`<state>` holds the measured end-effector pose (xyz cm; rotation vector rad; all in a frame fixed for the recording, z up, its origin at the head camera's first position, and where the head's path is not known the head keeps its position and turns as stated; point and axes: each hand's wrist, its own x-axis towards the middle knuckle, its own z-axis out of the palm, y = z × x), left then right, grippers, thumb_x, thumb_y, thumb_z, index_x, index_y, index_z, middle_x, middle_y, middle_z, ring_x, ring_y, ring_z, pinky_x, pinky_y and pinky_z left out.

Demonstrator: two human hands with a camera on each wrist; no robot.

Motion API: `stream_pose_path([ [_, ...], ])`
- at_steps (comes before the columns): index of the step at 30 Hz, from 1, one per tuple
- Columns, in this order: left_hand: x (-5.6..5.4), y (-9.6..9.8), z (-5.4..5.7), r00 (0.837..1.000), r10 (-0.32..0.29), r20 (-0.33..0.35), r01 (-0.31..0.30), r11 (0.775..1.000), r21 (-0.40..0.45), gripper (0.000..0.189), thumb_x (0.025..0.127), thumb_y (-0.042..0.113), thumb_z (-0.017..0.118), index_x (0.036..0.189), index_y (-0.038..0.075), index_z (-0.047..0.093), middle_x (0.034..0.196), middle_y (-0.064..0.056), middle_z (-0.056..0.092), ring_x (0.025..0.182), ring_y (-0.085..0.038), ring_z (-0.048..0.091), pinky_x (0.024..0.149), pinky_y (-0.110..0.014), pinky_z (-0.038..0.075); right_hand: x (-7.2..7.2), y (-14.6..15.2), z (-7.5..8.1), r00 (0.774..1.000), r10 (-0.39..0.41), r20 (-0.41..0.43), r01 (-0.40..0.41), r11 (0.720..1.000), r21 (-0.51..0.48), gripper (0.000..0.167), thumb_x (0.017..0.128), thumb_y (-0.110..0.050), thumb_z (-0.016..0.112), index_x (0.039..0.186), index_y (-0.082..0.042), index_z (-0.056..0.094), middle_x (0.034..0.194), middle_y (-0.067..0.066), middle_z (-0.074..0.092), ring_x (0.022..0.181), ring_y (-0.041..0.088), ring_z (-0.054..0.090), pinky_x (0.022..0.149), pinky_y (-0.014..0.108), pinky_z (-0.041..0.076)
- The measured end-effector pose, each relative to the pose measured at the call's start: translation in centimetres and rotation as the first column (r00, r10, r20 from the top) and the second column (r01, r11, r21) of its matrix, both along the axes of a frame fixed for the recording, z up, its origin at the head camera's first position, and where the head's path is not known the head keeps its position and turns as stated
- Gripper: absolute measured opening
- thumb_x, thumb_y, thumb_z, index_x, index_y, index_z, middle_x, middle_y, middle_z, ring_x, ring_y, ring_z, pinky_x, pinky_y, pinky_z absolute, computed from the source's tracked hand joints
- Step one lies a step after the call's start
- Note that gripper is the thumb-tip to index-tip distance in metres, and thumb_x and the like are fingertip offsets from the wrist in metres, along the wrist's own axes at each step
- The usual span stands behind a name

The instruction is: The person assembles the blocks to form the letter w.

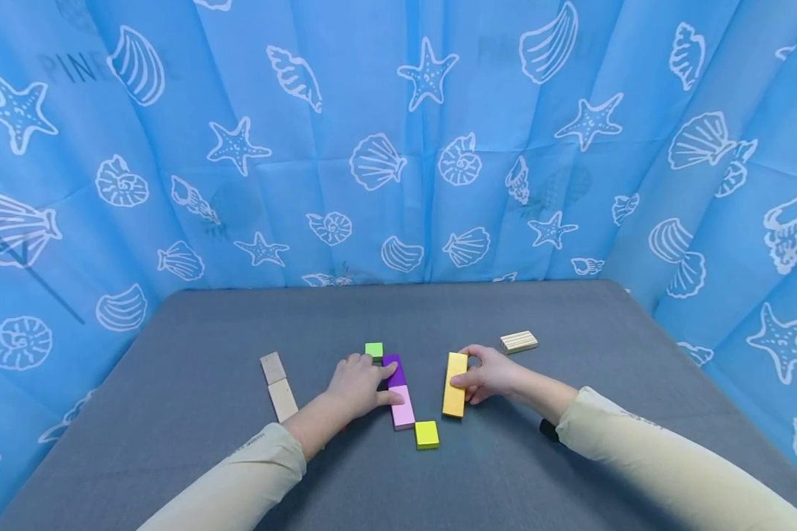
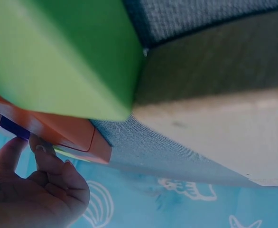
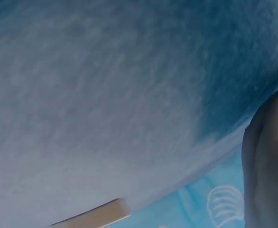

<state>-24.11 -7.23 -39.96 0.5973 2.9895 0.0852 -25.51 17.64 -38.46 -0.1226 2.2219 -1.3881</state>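
Observation:
My right hand [image 1: 494, 375] grips a long yellow-orange block [image 1: 454, 385], thumb on its top and fingers at its far side. To the left, a purple block [image 1: 395, 371] and a pink block [image 1: 401, 407] lie end to end in a row. My left hand [image 1: 355, 387] rests beside them, forefinger touching the purple block and thumb touching the pink one. A small light-green block [image 1: 373, 350] sits behind the row, and a small yellow block [image 1: 427, 435] at its near end. In the left wrist view, an orange block [image 2: 72, 130] lies near the left fingers, mostly hidden in the head view.
Two plain wooden blocks [image 1: 282, 398] lie end to end on the left. A group of thin wooden pieces [image 1: 519, 341] lies at the back right. The grey table [image 1: 239, 317] ends at a blue shell-patterned curtain [image 1: 398, 206]. A large green block [image 2: 63, 61] fills part of the left wrist view.

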Motion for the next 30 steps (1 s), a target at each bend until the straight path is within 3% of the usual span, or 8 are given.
stream_pose_path([
  [6,0.0,0.2,0.1,1.0,0.013,0.001,-0.013,1.0,-0.019,0.069,0.083,0.062,0.065,0.14,0.025,0.055,0.12,-0.015,0.059,0.101,-0.028,0.052,0.092,-0.045,0.044,0.0,-1.0,-0.3,0.997,-0.016,-0.078,0.027,0.989,0.143,0.048,0.089,-0.01,0.072,0.127,0.009,0.049,0.082,0.009,0.058,0.067,0.016,0.057,0.062,0.029,0.053],
  [14,0.1,0.1,0.1,1.0,0.001,-0.025,-0.002,1.0,-0.028,0.067,0.084,0.06,0.065,0.14,0.024,0.056,0.117,-0.015,0.06,0.098,-0.027,0.052,0.089,-0.043,0.045,-0.1,-1.5,-0.4,0.985,0.07,-0.16,-0.011,0.938,0.346,0.049,0.086,-0.015,0.076,0.125,0.006,0.055,0.077,0.007,0.052,0.066,0.017,0.048,0.056,0.026,0.041],
  [19,0.2,-0.1,0.2,0.999,-0.01,-0.051,0.009,0.999,-0.031,0.066,0.084,0.059,0.065,0.139,0.023,0.057,0.112,-0.015,0.061,0.092,-0.025,0.051,0.084,-0.041,0.046,0.1,-1.5,-0.4,0.979,0.081,-0.189,-0.012,0.94,0.341,0.045,0.085,-0.015,0.077,0.12,0.005,0.057,0.077,0.007,0.051,0.065,0.017,0.048,0.056,0.026,0.04],
  [30,0.2,0.2,0.3,0.999,-0.001,-0.034,-0.001,0.999,-0.045,0.068,0.083,0.062,0.064,0.14,0.025,0.056,0.115,-0.016,0.06,0.1,-0.028,0.053,0.089,-0.045,0.046,0.0,-1.7,-0.7,0.978,0.086,-0.188,-0.013,0.934,0.358,0.042,0.084,-0.016,0.078,0.116,0.003,0.059,0.082,0.007,0.052,0.07,0.018,0.049,0.058,0.027,0.039],
])
